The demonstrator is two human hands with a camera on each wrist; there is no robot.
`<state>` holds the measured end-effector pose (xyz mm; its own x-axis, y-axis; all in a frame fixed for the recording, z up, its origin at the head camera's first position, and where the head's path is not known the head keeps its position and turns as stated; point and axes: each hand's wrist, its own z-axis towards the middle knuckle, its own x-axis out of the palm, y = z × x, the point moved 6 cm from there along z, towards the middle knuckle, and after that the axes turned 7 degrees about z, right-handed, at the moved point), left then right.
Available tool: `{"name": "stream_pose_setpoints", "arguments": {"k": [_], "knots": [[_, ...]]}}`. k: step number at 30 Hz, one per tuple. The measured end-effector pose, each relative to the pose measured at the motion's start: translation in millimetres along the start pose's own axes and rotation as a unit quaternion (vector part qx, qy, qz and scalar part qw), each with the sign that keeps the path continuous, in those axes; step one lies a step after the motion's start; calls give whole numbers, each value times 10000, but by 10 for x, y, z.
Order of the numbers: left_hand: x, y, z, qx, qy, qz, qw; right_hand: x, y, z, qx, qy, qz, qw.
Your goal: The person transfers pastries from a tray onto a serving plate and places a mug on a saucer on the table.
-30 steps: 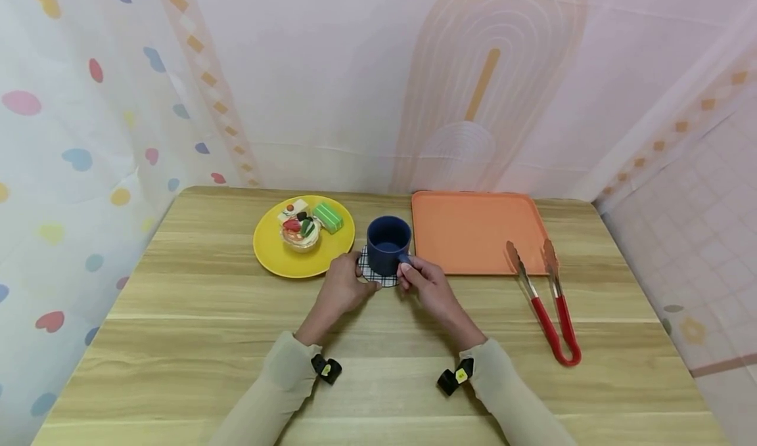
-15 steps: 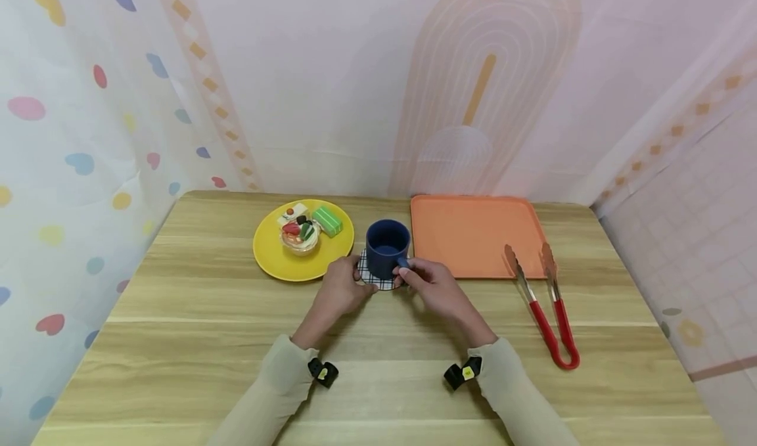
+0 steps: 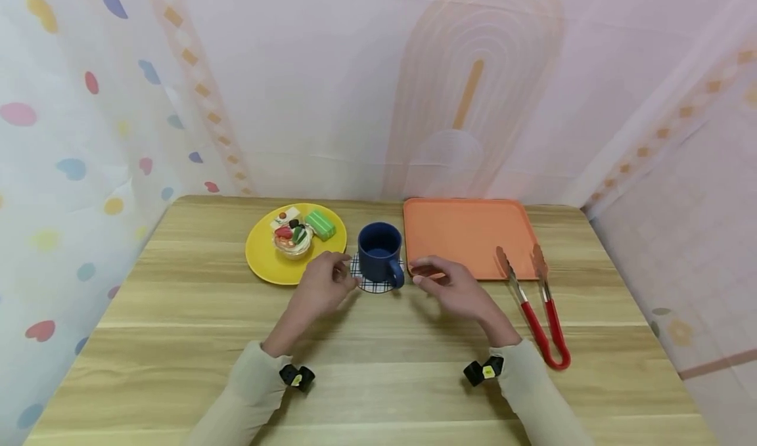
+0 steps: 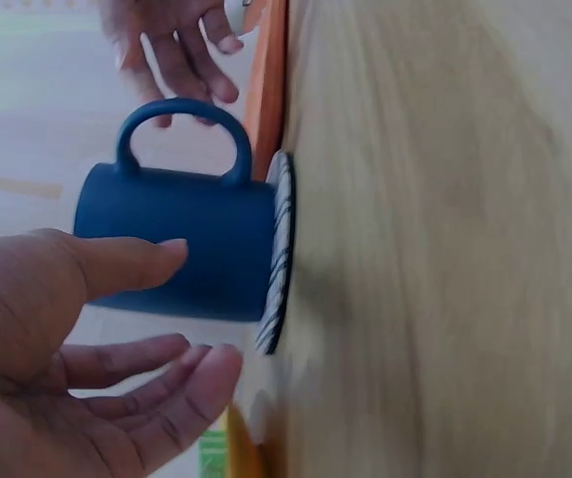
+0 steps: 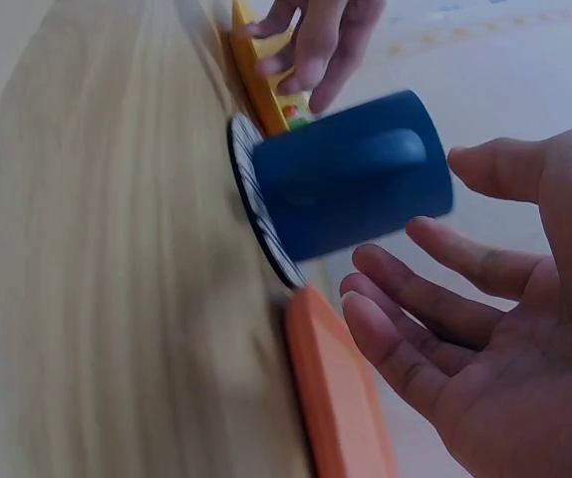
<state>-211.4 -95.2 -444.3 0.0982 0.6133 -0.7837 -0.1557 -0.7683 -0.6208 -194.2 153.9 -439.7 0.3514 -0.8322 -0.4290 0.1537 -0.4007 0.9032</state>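
Observation:
A dark blue mug (image 3: 377,262) stands upright on a round black-and-white checked coaster (image 3: 374,287), its handle turned toward the front right. To the left of the mug is my left hand (image 3: 322,285), fingers loosely bent and holding nothing; in the left wrist view the thumb and fingers of that hand (image 4: 97,329) are spread near the mug (image 4: 181,234). On the other side my right hand (image 3: 452,288) is off the handle, near the tray's front left corner. The right wrist view shows its relaxed fingers (image 5: 406,339) holding nothing.
A yellow plate (image 3: 260,255) with a cream tart (image 3: 292,241), a green cake piece (image 3: 321,224) and a white cake piece (image 3: 285,218) lies at left. An orange tray (image 3: 461,236) lies at right, with red-handled tongs (image 3: 550,328) resting across its front edge.
Both hands have let go and drawn apart, the left from the coaster's edge, the right from the mug's handle. The handle now points more to the front. Mug and coaster stay in place.

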Motion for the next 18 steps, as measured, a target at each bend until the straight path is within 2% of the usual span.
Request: {"name": "stream_pose_setpoints", "arguments": {"k": [6,11,15,18], "knots": [[-266,16,-63,362,-558,41,9978,-228,55,-100,-329,-109,-297,9990],[-488,33,-108,745,-1084,-169,9912,-434,73,-194,-464,-275,-527,9972],[-642,98,-147,958,-1407,-170,9853,-581,88,-267,-544,-451,-826,9941],[-733,179,-187,992,-1529,-53,9832,-672,102,-316,-628,-554,-1032,9911]]}}
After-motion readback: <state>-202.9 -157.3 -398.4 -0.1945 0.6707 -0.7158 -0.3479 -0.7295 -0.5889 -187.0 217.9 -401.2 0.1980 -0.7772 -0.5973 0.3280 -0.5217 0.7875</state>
